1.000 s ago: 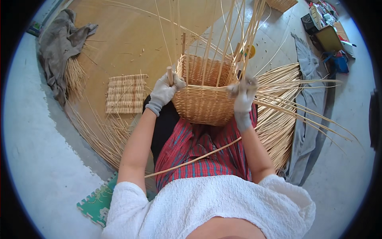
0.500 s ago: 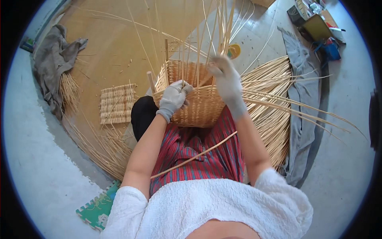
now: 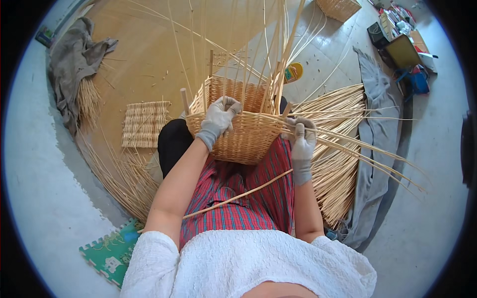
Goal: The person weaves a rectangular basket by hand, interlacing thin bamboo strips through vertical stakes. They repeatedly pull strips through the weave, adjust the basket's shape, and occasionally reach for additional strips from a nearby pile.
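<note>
A partly woven wicker basket (image 3: 243,140) rests against my lap, with tall rods (image 3: 245,89) standing up from its walls and wooden corner posts (image 3: 185,100) at its edges. My left hand (image 3: 218,119), in a pale glove, is closed at the near rim, pinching an upright rod there. At the right corner my right hand (image 3: 303,141), also gloved, has its fingers closed round the long wicker rods (image 3: 357,143) that stick out to the right. Its fingertips are partly hidden behind the rods. A single thick rod (image 3: 238,195) lies across my striped apron (image 3: 233,216).
A large bundle of wicker rods (image 3: 335,184) lies on grey cloth (image 3: 372,149) to the right. On the left are a woven panel (image 3: 145,124), loose rods (image 3: 124,174) and a cloth-covered bundle (image 3: 74,69). Another basket (image 3: 339,7) and a yellow object (image 3: 293,72) sit farther off.
My right hand has come down from above the basket's near wall to the rods at its right corner. My left hand stays at the rim. The whole view has shifted slightly.
</note>
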{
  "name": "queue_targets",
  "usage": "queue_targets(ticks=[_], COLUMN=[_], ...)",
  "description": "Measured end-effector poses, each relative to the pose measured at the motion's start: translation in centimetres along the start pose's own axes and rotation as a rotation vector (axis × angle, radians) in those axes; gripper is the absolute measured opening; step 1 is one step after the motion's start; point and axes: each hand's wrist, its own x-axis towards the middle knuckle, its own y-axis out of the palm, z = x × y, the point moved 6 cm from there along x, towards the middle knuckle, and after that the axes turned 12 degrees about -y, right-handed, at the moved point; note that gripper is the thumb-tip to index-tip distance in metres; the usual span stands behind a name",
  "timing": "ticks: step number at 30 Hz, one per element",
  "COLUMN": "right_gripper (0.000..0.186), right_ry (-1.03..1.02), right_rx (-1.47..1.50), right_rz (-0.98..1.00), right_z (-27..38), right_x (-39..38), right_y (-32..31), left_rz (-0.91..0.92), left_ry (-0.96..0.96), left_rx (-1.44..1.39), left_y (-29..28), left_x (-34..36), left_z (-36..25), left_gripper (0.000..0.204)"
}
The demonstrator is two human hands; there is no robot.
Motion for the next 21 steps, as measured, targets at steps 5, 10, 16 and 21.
queue_targets(ticks=[5,10,16,21], right_gripper=[0.038,0.028,0.029,0.044], right_ry=[-0.342,0.050,-0.426,-0.312], right_rx=[-0.453,-0.239,-0.936,-0.275], right_rz=[0.274,-0.196,0.167,-0.028], right_z=[1.5,3.3,6.9,7.2], right_x=[-3.1,3.8,8.4,14.9], right_y=[-0.3,-5.3,1.4,1.8], left_rz=[-0.058,-0.222,-0.107,-0.092], left_ry=[-0.181,0.210,0.424,0.196], left_rx=[0.171,0.072,0.955,0.820], left_y=[0.8,0.9,8.1,9.6], left_x=[-0.8,-4.2,0.0,-1.2], left_z=[-1.4,-4.4,-0.7,-2.0], left_gripper=[0.023,0.028,0.024,0.028])
